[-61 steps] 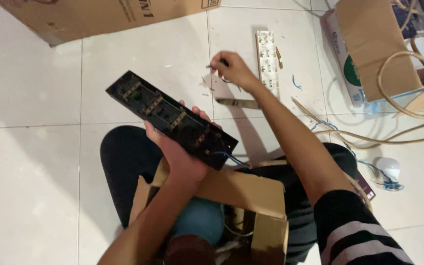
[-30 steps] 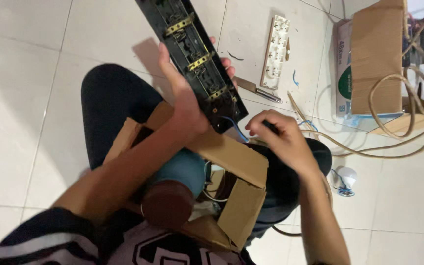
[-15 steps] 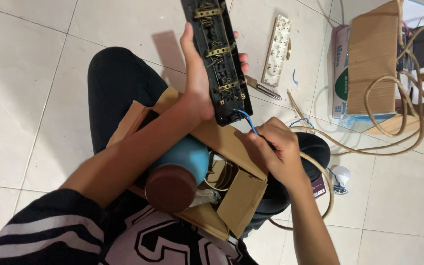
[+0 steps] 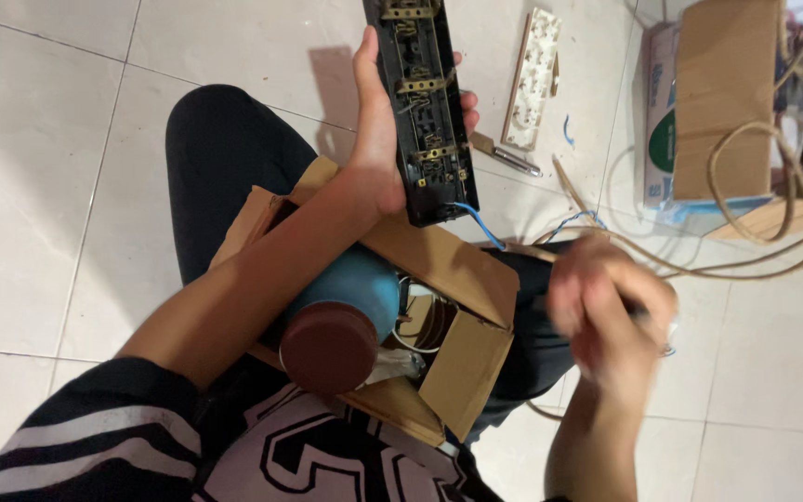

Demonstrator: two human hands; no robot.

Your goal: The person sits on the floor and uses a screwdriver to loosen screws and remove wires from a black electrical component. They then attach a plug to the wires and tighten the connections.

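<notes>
Head view: seated on a pale tiled floor (image 4: 39, 195), a person holds an opened black plastic power strip base (image 4: 423, 102) in the left hand (image 4: 378, 139) at the upper middle of the frame, its brass contact rails exposed and facing up. The left fingers are wrapped round the strip's edges, gripping it firmly.

The strip's white cover plate (image 4: 533, 79) lies apart on the floor at upper right, with a small metal-tipped tool (image 4: 506, 156) just beside it, so the housing is already open. A thin blue wire (image 4: 469, 220) trails from the strip's lower end toward a beige cable (image 4: 755, 251) that loops across the right of the frame.

The right hand (image 4: 611, 311), at right centre, is blurred by motion. It looks curled near the cable's end, but whether its fingers grip anything I cannot tell.

In the lap sits an open brown cardboard box (image 4: 448, 279) holding a blue cylinder with a dark red cap (image 4: 341, 321).

By the look of it, the wiring inside remains unfinished and the cover has yet to go back on.
</notes>
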